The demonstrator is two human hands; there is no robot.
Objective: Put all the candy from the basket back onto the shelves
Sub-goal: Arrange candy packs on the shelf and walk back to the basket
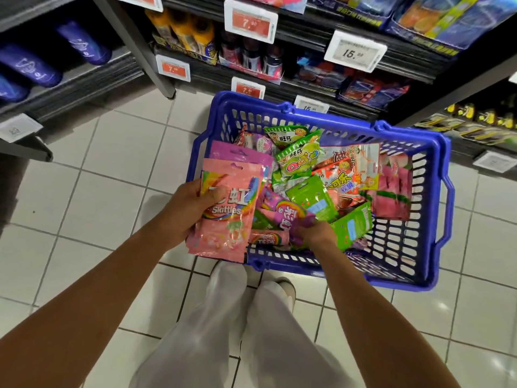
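Where slotted basket sits: glossy flat pkts.

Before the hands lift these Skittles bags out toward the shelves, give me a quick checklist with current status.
1. Left hand grips the pink Skittles bag, thumb across its front: ok.
2. A purple bag sits behind the pink one in the same stack; whether the left hand holds it firmly: cannot tell.
3. Right hand grips the purple Skittles bag inside the blue plastic basket: ok.
4. That purple bag free of neighbours: not ok, green bags lie against it.
5. Basket resting flat on the white tiled floor: ok.
6. Matching shelf slot for Skittles in view: cannot tell.
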